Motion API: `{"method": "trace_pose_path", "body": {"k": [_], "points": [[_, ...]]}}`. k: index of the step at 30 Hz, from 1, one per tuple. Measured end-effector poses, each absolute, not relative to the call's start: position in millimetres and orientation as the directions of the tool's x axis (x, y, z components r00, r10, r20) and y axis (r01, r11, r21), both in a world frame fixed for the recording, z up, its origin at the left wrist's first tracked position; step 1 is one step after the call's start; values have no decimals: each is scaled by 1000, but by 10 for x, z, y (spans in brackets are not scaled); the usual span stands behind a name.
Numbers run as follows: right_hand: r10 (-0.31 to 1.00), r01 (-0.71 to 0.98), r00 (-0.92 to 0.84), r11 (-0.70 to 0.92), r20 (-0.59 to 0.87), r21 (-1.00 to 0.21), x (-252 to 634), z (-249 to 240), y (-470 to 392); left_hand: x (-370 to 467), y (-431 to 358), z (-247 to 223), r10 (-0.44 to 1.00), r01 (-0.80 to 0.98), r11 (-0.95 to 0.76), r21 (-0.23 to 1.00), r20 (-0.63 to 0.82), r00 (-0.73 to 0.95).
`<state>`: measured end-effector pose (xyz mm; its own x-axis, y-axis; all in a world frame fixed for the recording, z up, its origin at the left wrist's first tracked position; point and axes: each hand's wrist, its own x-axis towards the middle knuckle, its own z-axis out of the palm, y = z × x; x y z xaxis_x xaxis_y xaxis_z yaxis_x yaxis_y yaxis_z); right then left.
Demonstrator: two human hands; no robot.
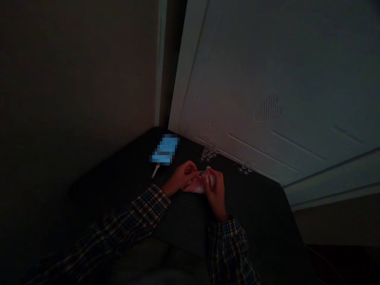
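A soft pink and white pouch or wrapper point(194, 187) is held low over the dark table. My right hand point(216, 194) is closed on its right side, thumb and fingers pinching the material. At the opening near its top edge, my left hand point(183, 177) is closed in a pinch. A small shiny piece point(201, 173) shows at the left fingertips; its exact kind is too dim to tell. Just beyond the hands lies a cluster of small shiny ring-like pieces point(208, 152). A smaller group of similar pieces point(245, 169) sits farther right.
A lit phone point(165, 149), its screen blurred out, lies at the back left with a white cable or plug point(155, 171) at its near end. Behind the dark table point(184, 225) stands a white panel point(252, 59) with heart reliefs. A wall point(89, 71) rises at left.
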<state>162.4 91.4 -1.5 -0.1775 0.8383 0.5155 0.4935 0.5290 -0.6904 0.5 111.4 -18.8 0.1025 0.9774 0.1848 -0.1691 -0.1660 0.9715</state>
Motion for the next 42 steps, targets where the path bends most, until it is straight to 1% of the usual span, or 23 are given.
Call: {"method": "trace_pose_path", "body": {"k": [2,6,12,15,18,21,26,33,37,42], "points": [[837,482,-184,533,515,-695,1620,-8,910,0,1121,-211,975,-117,-197,973,207,84],[839,465,-183,533,513,-706,1647,-14,907,-3,1111,-227,971,-41,-221,975,223,88],[844,436,-158,525,512,-731,1675,14,878,4,1083,-213,961,124,-271,955,260,95],[842,432,-111,519,528,-738,1672,20,884,8,1074,-187,955,87,-287,954,277,107],[853,446,-38,481,521,-755,1680,-8,916,19,1056,-146,948,-37,-272,962,274,163],[878,442,-44,445,476,-779,1690,-41,939,29,1045,-127,937,-104,-238,966,257,238],[888,416,-86,445,452,-793,1682,-44,910,32,1082,-206,943,-38,-260,965,263,203],[878,403,-83,463,472,-790,1695,-34,885,38,1092,-265,929,126,-329,936,297,222],[887,391,-58,442,457,-808,1692,-19,878,35,1085,-227,906,148,-392,908,352,235],[890,402,13,413,456,-817,1687,-8,886,19,1081,-184,914,153,-382,911,348,210]]}}
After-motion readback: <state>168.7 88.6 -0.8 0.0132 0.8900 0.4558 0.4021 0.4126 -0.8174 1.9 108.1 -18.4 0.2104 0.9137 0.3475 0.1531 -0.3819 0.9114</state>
